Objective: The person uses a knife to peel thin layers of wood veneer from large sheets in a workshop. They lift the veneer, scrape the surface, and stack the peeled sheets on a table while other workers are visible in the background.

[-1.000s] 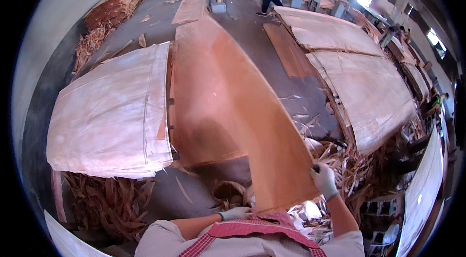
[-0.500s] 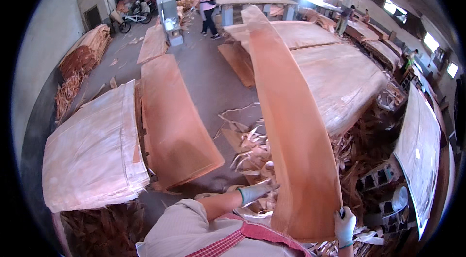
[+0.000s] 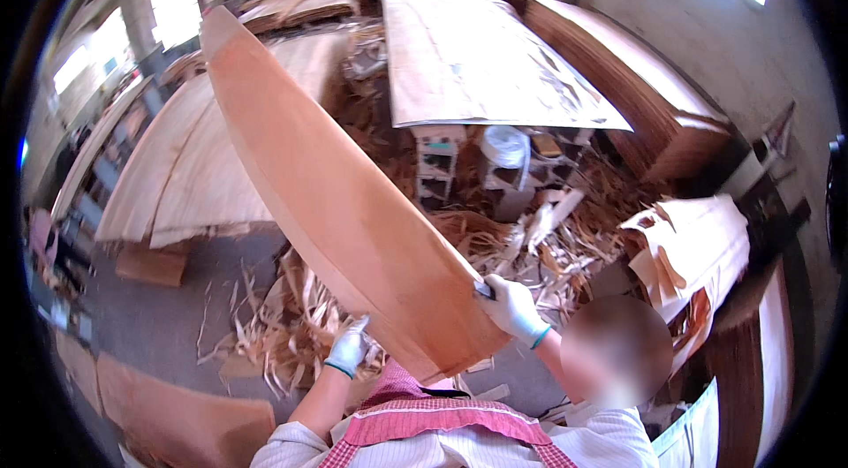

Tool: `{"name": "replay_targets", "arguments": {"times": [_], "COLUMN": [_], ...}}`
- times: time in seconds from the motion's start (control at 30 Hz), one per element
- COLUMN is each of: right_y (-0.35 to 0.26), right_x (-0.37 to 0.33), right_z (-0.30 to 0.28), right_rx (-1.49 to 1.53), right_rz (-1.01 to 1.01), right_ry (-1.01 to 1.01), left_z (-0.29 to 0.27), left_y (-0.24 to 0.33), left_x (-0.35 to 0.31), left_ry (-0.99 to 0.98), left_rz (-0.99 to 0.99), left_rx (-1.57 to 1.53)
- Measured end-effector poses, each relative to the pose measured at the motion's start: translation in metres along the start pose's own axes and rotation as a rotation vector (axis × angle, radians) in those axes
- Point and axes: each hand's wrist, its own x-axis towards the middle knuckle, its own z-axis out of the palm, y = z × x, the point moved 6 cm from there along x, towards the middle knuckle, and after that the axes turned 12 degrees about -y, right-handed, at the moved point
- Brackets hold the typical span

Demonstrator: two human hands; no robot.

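One long sheet of thin wood veneer [image 3: 336, 194] is held up in front of the person, reddish-brown, smooth and slightly bowed. Its long axis runs from the near end at the person's chest up and away to the left, the far tip pointing toward the upper left of the view. It hangs in the air above the floor, carried only by the two hands.

The left hand [image 3: 349, 346], in a white glove with a teal cuff, is curled against the sheet's lower left edge near the near end, fingers closed on it. The right hand [image 3: 512, 309], gloved the same way, is clamped on the right edge of the sheet, fingers wrapped over it.

On the left lie two broad stacks of pale veneer [image 3: 190, 172] on low supports, flat and wide. Under the sheet a heap of splintery wood scraps [image 3: 291, 327] covers the grey floor. Farther right, one large pale sheet stack [image 3: 481, 62] rests on white blocks, and beside it stands a tall dark-edged stack [image 3: 654, 106]. At the right edge, curled, torn veneer pieces [image 3: 693, 247] are piled loosely.
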Motion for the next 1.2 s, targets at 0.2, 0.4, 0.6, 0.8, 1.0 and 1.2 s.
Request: {"name": "replay_targets", "arguments": {"times": [0.2, 0.4, 0.6, 0.8, 1.0, 1.2], "right_y": [0.078, 0.151, 0.224, 0.327, 0.457, 0.539], "right_x": [0.091, 0.204, 0.3, 0.391, 0.474, 0.56], "right_z": [-0.043, -0.107, -0.172, -0.228, -0.298, -0.365], "right_rx": [0.029, 0.012, 0.011, 0.074, 0.198, 0.196], "right_rz": [0.12, 0.215, 0.267, 0.332, 0.32, 0.211], "right_ry": [0.091, 0.179, 0.259, 0.24, 0.295, 0.358], "left_z": [0.03, 0.158, 0.268, 0.365, 0.459, 0.509], "left_y": [0.002, 0.055, 0.09, 0.083, 0.03, -0.017], "left_x": [0.159, 0.295, 0.423, 0.542, 0.662, 0.774], "left_ry": [-0.128, -0.196, -0.379, -0.36, -0.3, -0.117], "left_rz": [0.079, 0.135, 0.234, 0.458, 0.102, 0.429], "left_rx": [0.201, 0.345, 0.574, 0.75, 0.818, 0.857]}}
